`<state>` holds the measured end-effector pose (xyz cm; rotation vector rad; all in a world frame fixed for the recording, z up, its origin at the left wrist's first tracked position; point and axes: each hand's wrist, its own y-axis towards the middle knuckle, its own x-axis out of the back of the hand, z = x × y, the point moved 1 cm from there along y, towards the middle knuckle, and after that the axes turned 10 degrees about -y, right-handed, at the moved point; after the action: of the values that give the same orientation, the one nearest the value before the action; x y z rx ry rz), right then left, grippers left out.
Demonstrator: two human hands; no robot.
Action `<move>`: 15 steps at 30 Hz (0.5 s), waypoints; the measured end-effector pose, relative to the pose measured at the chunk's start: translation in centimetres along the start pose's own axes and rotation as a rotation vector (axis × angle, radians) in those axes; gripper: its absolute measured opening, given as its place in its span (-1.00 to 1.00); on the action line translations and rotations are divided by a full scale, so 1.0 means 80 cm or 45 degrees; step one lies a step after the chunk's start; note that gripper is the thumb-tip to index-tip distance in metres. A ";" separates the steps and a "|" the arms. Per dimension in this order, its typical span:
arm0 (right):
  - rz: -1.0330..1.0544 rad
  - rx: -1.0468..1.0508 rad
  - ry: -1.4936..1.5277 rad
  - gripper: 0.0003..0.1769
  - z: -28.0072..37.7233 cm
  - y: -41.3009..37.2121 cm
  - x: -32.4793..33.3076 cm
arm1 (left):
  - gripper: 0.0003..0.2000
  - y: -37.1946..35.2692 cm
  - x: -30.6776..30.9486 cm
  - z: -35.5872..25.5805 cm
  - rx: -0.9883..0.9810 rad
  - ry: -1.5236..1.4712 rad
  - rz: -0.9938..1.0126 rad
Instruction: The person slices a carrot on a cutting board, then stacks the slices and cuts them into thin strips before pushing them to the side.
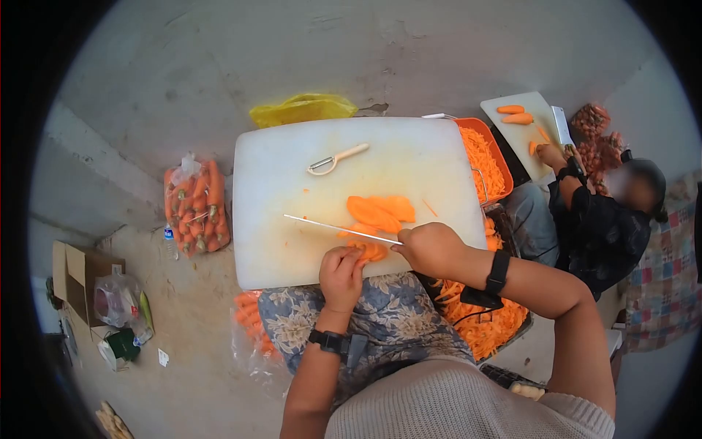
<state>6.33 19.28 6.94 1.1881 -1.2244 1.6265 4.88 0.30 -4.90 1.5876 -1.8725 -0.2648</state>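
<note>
My right hand (pixel 433 249) is closed around the handle of a knife (pixel 341 229), seen nearly edge-on, its blade pointing left across the white cutting board (pixel 278 190). My left hand (pixel 341 278), fingers bent, holds down a cut carrot piece (pixel 373 252) near the board's front edge. Just beyond the blade, flat carrot slices (pixel 380 211) lie overlapping, some partly behind the knife. Farther back on the board rests a peeler (pixel 338 159) with a pale handle. Small carrot scraps are scattered around.
An orange tub (pixel 504 192) of shredded carrot stands right of the board, with more shreds (pixel 486 322) below. A carrot bag (pixel 196 208) sits left, a yellow bag (pixel 303 110) behind. At right, another person (pixel 603 227) works at a second board (pixel 504 104) with a cleaver (pixel 562 126).
</note>
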 end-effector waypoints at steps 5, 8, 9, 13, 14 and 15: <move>0.084 0.022 -0.063 -0.72 0.004 -0.010 0.011 | -0.78 0.000 0.002 0.000 -0.008 0.005 0.015; 0.131 0.033 -0.092 -0.72 0.000 -0.015 0.011 | -0.78 0.003 0.003 -0.005 -0.002 0.017 0.012; 0.135 0.038 -0.094 -0.72 -0.004 -0.017 0.012 | -0.79 0.004 0.002 -0.005 -0.014 0.008 0.000; 0.170 0.010 -0.110 -0.72 -0.008 -0.028 0.025 | -0.80 0.002 0.000 -0.003 -0.003 -0.009 -0.005; 0.143 0.008 -0.122 -0.72 -0.007 -0.031 0.027 | -0.80 0.001 0.000 -0.003 0.006 -0.012 -0.005; 0.148 0.008 -0.120 -0.72 -0.005 -0.031 0.028 | -0.81 0.001 0.000 -0.003 0.017 -0.019 0.000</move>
<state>7.96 20.37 9.70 1.2298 -1.3716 1.6761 4.95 0.38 -4.71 1.5986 -1.8892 -0.2654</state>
